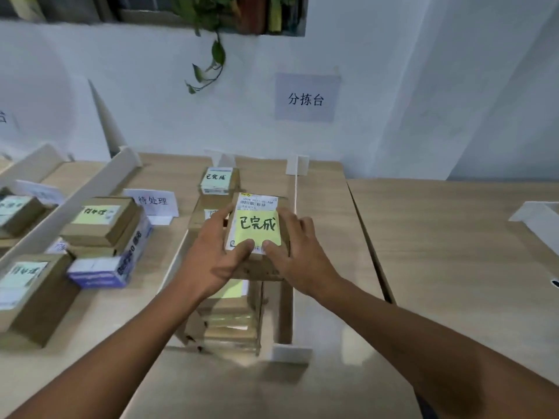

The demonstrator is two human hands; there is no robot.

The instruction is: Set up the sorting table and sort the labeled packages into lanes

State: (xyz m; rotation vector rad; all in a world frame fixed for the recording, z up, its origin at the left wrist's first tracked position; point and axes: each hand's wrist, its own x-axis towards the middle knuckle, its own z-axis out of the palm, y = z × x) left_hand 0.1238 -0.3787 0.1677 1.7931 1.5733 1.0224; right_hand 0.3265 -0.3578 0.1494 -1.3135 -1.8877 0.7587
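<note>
Gripping the brown package [258,270], we curl the left hand [211,254] and right hand [298,252] around its sides, thumbs on its yellow note [257,226].

The wooden desk [438,237] carries white dividers [87,192], a folded label card [154,204] and cardboard boxes [102,225] left of the fingers [290,219], with stacked packages [230,325] beneath them.

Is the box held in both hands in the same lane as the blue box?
No, the box held by the left hand and right hand sits over a stack, one lane right of the blue box.
</note>
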